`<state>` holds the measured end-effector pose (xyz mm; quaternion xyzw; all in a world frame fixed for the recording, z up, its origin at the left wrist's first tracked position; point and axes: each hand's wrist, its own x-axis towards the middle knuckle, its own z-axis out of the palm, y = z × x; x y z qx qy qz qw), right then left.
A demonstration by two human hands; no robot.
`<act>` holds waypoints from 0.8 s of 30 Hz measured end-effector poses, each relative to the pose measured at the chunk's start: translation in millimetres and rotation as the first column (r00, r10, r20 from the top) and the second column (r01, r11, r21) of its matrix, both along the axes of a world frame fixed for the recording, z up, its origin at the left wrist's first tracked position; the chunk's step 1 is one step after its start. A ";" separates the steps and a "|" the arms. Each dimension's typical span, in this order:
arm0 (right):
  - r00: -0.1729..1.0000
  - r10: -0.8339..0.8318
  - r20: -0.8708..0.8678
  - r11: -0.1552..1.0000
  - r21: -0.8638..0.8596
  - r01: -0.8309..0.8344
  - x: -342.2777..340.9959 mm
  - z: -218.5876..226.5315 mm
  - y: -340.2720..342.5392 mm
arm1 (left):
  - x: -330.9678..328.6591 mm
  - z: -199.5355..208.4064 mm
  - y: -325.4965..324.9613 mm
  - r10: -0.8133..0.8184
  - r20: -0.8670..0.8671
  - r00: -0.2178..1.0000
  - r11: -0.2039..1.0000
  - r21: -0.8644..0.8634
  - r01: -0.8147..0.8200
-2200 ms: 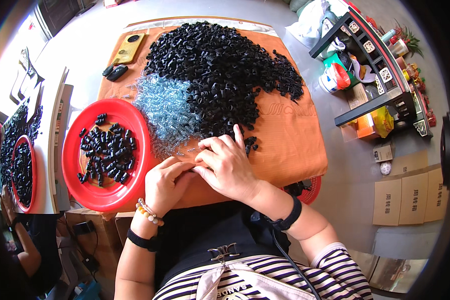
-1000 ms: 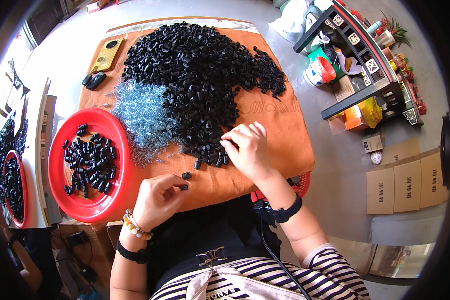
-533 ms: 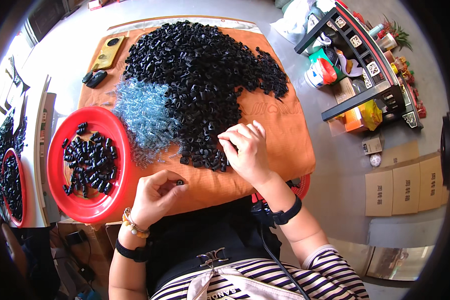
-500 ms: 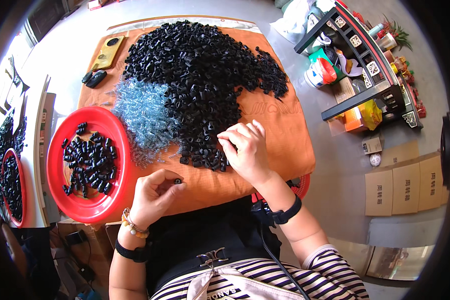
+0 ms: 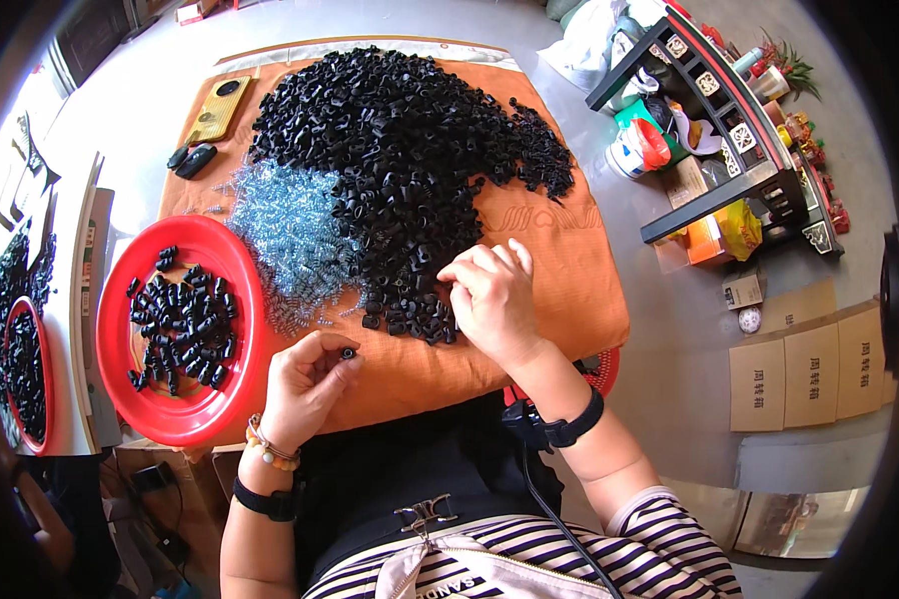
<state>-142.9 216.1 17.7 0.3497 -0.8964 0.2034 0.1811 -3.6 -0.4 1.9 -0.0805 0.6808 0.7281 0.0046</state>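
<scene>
My left hand (image 5: 310,387) pinches a small black plastic part (image 5: 347,352) between thumb and forefinger, its round hollow end turned up. To its right, my right hand (image 5: 494,307) hovers at the lower right edge of a big heap of loose black plastic parts (image 5: 400,160). Thumb and forefinger there are drawn together, and anything between them is too small or hidden to make out. A pile of thin, clear bluish springs (image 5: 295,225) lies against the heap's left side. Left of my left hand, a red round tray (image 5: 113,329) holds several black cylindrical pieces.
An orange cloth (image 5: 559,270) covers the table. A yellow rectangular object (image 5: 218,108) and a black fob-like object (image 5: 196,161) lie at the far left. Boxes, bags and a dark rack (image 5: 709,200) stand on the floor to the right, beside flat cartons (image 5: 811,376).
My left hand has lifted slightly, moving the black part a little up and left, its hollow end now facing up more. My right hand has barely moved.
</scene>
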 end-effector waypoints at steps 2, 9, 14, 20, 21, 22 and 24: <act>0.999 -0.035 0.026 0.999 -0.002 0.035 -2.6 4.0 1.1 | 1.8 -3.6 1.9 0.042 -0.022 0.999 0.999 -0.002 -0.042; 0.992 0.057 0.108 0.995 0.075 -0.065 -2.4 10.3 3.4 | -2.1 6.5 8.4 -0.023 -0.132 0.991 0.911 -0.411 -0.034; 0.991 0.065 0.117 0.995 0.073 -0.073 -1.8 8.5 -0.7 | -1.9 6.8 7.4 -0.019 -0.133 0.991 0.911 -0.410 -0.037; 0.992 0.050 0.112 0.994 0.089 -0.061 -0.6 17.2 -5.3 | -1.0 7.9 7.8 -0.012 -0.149 0.989 0.902 -0.429 -0.053; 0.993 0.049 0.110 0.994 0.089 -0.059 -0.3 16.6 -5.2 | -1.9 8.8 7.9 -0.014 -0.156 0.988 0.902 -0.429 -0.055; 0.991 0.075 0.111 0.991 0.106 -0.087 0.2 14.7 -4.8 | -2.5 9.5 7.9 -0.016 -0.163 0.986 0.902 -0.429 -0.056; 0.989 0.101 0.111 0.986 0.122 -0.114 -0.1 11.6 -4.8 | -2.4 9.7 8.2 -0.017 -0.158 0.987 0.903 -0.426 -0.052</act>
